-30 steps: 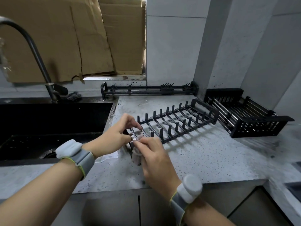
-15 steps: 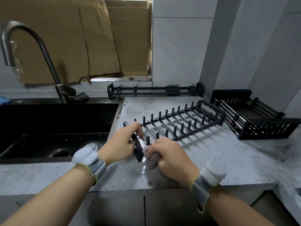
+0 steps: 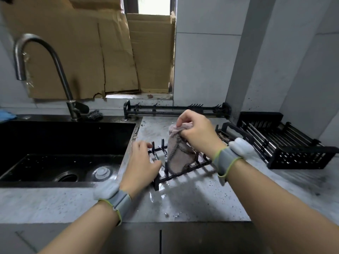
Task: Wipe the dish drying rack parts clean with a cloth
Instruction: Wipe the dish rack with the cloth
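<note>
Pinkish-grey cloth dangles from the right hand, bunched in its curled fingers above the black pronged plastic rack. Left hand rests on the rack's near corner, fingers loosely bent.

A black sink is set into the grey speckled tabletop at the left, with a round drain and a pale stopper beside it on the basin floor. A curved metal faucet rises behind the sink, and a steel scourer lies near its base. Brown cardboard covers the window behind. A blue item, cut off by the frame, sits at the far left edge.
</note>
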Demonstrator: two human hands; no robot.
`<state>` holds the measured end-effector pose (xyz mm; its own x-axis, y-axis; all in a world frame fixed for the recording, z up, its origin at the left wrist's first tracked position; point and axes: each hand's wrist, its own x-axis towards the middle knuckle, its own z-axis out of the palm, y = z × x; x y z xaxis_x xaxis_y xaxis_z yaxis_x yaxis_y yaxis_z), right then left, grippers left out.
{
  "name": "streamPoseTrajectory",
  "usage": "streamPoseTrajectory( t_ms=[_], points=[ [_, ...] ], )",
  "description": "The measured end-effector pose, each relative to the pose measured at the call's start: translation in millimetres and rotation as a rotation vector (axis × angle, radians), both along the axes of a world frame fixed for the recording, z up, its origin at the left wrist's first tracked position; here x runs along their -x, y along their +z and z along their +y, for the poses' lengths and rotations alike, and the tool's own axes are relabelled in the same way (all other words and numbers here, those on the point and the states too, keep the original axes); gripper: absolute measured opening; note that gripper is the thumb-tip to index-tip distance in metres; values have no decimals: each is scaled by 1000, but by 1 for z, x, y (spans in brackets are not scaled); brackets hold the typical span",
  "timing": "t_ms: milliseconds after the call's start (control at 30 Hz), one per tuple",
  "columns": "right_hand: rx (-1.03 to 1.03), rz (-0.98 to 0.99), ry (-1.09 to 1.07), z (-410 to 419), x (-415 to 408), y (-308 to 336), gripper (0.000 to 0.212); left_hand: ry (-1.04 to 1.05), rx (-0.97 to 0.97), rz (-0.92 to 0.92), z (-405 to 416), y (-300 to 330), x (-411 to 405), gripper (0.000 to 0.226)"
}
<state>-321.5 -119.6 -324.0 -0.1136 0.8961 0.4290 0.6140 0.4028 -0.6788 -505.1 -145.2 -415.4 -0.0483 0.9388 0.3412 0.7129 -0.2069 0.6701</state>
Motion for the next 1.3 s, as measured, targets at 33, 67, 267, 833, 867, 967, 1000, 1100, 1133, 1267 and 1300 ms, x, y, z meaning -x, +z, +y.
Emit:
streamPoseTrajectory(
  t_ms=[33, 67, 267, 833, 867, 967, 1000, 1100, 1133, 1267, 1300],
  points=[
    [6, -54, 19, 5, 8, -2, 28, 1, -11, -17, -1, -2, 2, 47],
    [0, -105, 43, 8, 17, -4, 28, 8, -25, -28, -2, -2, 5, 50],
    [12, -532, 308, 13, 54, -31, 18, -17, -24, -39, -13, -1, 31, 56],
    [188, -804, 431, 16, 60, -21, 34, -89, -7, -60, -20, 0, 36, 58],
    [227, -704, 436, 16, 52, -16, 37, -91, -2, -37, -19, 2, 40, 56],
    [214, -351, 357, 13, 12, 4, 38, -98, 17, 52, -15, 9, 55, 49],
    [185, -244, 312, 13, -5, 9, 39, -100, 29, 80, -13, 13, 59, 48],
    [132, -77, 201, 14, -61, 13, 50, -86, 30, 141, -10, 25, 56, 42],
    [126, -55, 151, 14, -78, 11, 53, -76, 0, 159, -9, 29, 50, 36],
    [8, -162, -148, 9, -129, 1, 52, -145, -113, 219, -6, 42, 5, 20],
    [-32, -232, -210, 7, -137, -2, 48, -185, -109, 248, -4, 41, -9, 19]
  ],
)
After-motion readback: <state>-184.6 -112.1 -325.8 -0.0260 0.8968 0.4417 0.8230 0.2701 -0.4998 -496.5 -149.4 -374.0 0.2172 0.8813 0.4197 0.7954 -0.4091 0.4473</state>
